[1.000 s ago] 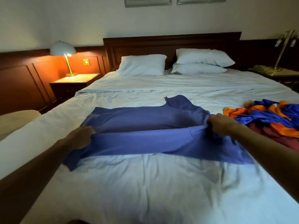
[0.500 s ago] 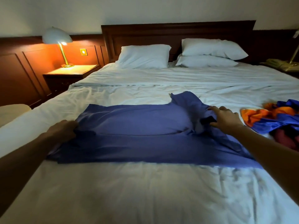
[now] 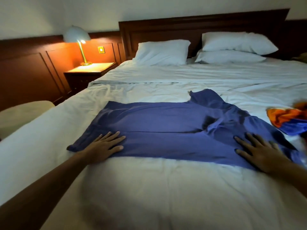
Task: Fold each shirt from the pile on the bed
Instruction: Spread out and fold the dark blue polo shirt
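Note:
A blue shirt (image 3: 166, 127) lies across the middle of the white bed (image 3: 149, 188), its near long edge folded over the body into a flat band. One sleeve sticks out toward the pillows at the shirt's far right. My left hand (image 3: 103, 145) lies flat with fingers spread on the shirt's left end. My right hand (image 3: 259, 151) presses flat on the right end, fingers straight. The pile of other shirts (image 3: 289, 120), orange and blue, sits at the right edge of the view.
Three white pillows (image 3: 162, 52) rest against the dark wooden headboard (image 3: 182, 29). A lit lamp (image 3: 78, 39) stands on the nightstand (image 3: 89, 72) left of the bed. A pale upholstered seat (image 3: 21, 113) is at the far left.
Both hands let go of the folded edge they gripped and now lie flat on the shirt's near band. The folded flap has settled over the body. The camera moved closer and turned left.

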